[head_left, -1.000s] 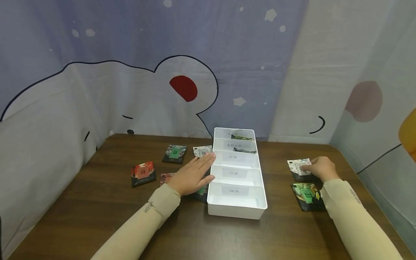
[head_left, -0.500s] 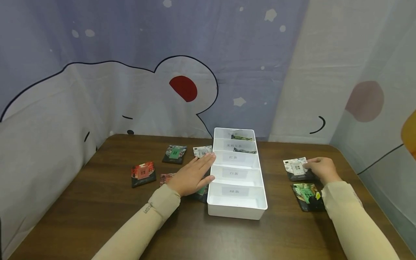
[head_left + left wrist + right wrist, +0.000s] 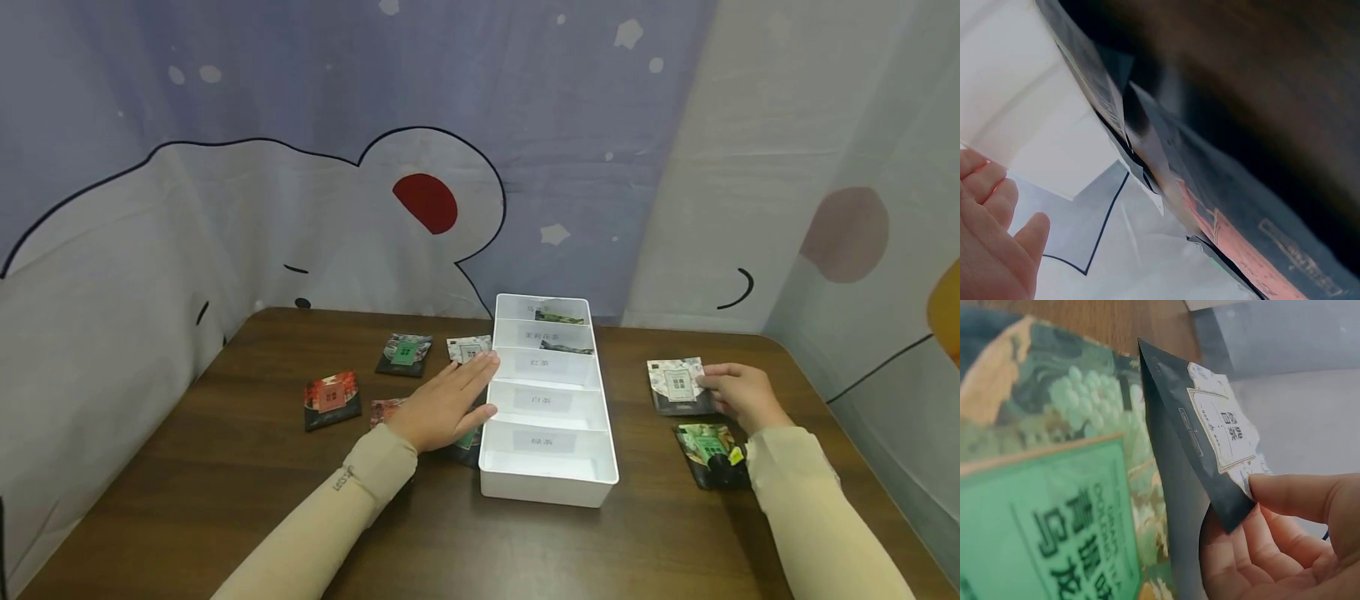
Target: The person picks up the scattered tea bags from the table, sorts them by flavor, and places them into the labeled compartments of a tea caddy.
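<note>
My right hand (image 3: 742, 396) pinches the right edge of a white-and-black tea sachet (image 3: 678, 387) between thumb and fingers. In the right wrist view this sachet (image 3: 1210, 425) is tilted up off the table. A green-and-black tea sachet (image 3: 707, 450) lies just in front of it, large and close in the right wrist view. With fingers straight, my left hand (image 3: 446, 404) rests against the left side of a white divided box (image 3: 543, 490). Under and beside that hand, a dark green-labelled sachet (image 3: 467, 450) and a reddish one (image 3: 384, 411) are partly hidden.
The box has several labelled compartments in a row; sachets (image 3: 561, 317) show in the two rearmost. Left of it lie a red sachet (image 3: 332, 400), a green one (image 3: 403, 354) and a white one (image 3: 467, 347). A printed curtain (image 3: 570, 167) hangs behind the brown table (image 3: 225, 467).
My right hand has drawn the white-and-black sachet slightly left and lifted its face toward the head camera. The left hand and the box have stayed in place.
</note>
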`<state>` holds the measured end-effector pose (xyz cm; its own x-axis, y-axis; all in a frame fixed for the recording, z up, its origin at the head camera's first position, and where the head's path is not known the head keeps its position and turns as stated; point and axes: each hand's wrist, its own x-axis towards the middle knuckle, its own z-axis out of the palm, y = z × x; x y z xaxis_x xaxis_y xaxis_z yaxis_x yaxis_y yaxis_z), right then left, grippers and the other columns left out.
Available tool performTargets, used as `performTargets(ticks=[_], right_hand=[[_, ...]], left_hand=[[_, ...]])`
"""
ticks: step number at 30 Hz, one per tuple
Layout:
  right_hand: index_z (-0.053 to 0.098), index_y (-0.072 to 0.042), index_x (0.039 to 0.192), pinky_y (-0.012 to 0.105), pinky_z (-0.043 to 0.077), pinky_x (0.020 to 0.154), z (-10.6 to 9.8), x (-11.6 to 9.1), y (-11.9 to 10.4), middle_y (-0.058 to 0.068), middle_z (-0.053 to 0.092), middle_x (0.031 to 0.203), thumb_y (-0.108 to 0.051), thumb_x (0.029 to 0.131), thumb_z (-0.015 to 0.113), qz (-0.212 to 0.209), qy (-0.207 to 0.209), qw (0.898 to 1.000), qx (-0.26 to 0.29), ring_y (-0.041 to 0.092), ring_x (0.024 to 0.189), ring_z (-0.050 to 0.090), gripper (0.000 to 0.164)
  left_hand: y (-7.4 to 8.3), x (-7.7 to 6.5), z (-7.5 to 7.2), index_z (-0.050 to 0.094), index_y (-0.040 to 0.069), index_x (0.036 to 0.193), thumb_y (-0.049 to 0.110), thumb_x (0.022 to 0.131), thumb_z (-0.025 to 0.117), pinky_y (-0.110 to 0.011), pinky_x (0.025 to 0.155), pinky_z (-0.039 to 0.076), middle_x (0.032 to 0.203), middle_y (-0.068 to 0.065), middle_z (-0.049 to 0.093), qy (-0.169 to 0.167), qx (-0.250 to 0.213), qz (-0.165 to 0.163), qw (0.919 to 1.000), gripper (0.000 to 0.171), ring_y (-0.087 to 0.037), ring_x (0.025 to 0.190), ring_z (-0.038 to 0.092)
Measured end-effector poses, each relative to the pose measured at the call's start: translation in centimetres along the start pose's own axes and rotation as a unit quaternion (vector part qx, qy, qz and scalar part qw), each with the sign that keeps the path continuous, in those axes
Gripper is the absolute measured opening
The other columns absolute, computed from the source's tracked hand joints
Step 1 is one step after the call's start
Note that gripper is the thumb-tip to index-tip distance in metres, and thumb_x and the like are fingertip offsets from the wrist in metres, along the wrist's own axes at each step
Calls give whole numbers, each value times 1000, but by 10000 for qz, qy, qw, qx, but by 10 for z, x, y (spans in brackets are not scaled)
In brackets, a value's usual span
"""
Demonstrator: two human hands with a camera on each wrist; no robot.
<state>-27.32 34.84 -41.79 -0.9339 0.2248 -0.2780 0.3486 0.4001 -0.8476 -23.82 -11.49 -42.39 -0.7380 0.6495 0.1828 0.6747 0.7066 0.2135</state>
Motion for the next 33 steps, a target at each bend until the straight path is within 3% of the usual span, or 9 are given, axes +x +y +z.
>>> performTargets(ticks=[4,6,8,14,21,33], right_hand=[[50,9,137,19,58,70,3,-3,-2,16,57,123,-15,101,62,-249,25,9995,177,11,87,59,45],[48,8,141,19,59,76,6,-5,-3,23,48,140,-19,102,61,-407,44,9991,144,16,100,59,49],[48,8,141,19,58,79,9,-8,-5,24,46,143,-21,103,61,-611,36,9980,136,18,104,59,50],[52,8,133,20,59,80,19,-17,-11,8,59,118,-20,102,62,-1151,35,9926,394,4,90,63,44],[56,5,126,21,59,79,23,-22,-18,-15,66,95,-20,100,66,-1403,-3,9873,741,1,88,66,38],[61,3,121,19,59,75,32,-32,-31,-19,71,89,-20,98,69,-1826,356,9788,859,0,86,67,33]], left_hand=[[1,-1,-2,22,6,162,44,107,45,-48,126,13,168,-8,20,58,-68,18,10000,70,-25,155,18],[1,-2,-3,22,7,162,44,107,45,-48,126,13,168,-8,20,61,-82,7,9999,70,-25,154,19],[2,-2,-4,22,7,162,44,108,45,-48,126,13,168,-8,20,43,-93,-4,9999,70,-24,155,18],[1,-2,-3,22,7,162,44,108,44,-48,125,13,168,-8,20,-12,-82,-19,10000,70,-24,155,18],[1,-2,-4,22,7,162,45,108,44,-48,125,14,168,-8,21,-25,-31,1,10000,70,-23,154,19],[3,0,-5,22,8,162,45,108,43,-48,125,14,168,-7,20,-48,57,14,10000,69,-22,155,18]])
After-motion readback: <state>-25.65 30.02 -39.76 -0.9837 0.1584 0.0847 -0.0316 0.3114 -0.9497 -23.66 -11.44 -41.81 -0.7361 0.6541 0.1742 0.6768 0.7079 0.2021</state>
